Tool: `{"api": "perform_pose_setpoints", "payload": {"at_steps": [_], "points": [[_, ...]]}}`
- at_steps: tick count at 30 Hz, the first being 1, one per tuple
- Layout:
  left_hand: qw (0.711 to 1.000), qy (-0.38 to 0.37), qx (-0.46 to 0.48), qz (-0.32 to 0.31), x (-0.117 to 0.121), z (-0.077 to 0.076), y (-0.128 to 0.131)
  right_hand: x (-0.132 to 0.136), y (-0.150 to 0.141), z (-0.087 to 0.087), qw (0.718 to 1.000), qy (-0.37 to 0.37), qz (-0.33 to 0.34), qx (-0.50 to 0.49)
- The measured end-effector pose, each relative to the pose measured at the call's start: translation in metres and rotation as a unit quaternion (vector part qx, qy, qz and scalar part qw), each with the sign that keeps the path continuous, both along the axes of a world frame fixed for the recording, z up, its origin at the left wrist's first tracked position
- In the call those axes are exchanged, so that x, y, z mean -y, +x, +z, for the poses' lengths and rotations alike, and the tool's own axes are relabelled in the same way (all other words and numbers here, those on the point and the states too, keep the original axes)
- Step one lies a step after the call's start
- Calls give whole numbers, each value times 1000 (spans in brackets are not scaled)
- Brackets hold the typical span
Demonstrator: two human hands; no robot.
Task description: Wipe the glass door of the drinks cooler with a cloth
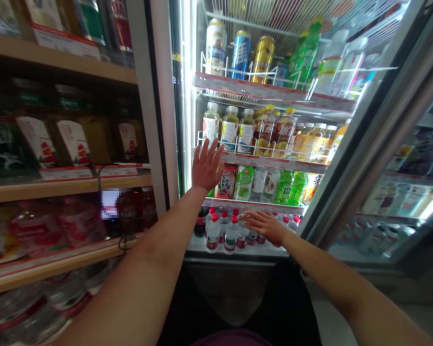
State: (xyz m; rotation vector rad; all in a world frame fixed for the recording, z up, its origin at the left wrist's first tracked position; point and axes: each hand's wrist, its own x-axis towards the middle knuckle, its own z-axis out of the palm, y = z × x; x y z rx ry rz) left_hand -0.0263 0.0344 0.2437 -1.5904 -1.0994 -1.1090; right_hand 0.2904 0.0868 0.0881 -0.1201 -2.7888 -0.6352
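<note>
An open drinks fridge stands in front of me, its wire shelves (pixel 274 91) full of bottles and cans. My left hand (pixel 206 166) is raised with fingers spread, just before the shelf rail below the yellow tea bottles (pixel 230 129); it holds nothing. Lower down, my right hand (pixel 263 225) lies flat with fingers stretched out over the red caps of the small water bottles (pixel 213 231) on the bottom shelf. Green bottles (pixel 285 186) stand on the shelf between the two hands.
The glass fridge door (pixel 378 158) swings open to the right. On the left, wooden shelves (pixel 68 185) carry bottles and cartons, with price strips along the edges. Cans (pixel 241 54) stand on the fridge's top shelf. A dark cable (pixel 99 185) hangs over the wooden shelf.
</note>
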Motion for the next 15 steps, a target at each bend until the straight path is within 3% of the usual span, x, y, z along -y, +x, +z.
{"api": "perform_pose_setpoints", "payload": {"at_steps": [7,11,15], "points": [[1000,15,-8,7,1,0,1,-6,-24,-2,997,0,71,37],[1000,24,-13,14,2,0,1,-5,-32,16,993,21,103,48],[1000,4,-4,-2,2,1,0,0,-41,42,996,31,76,26]]}}
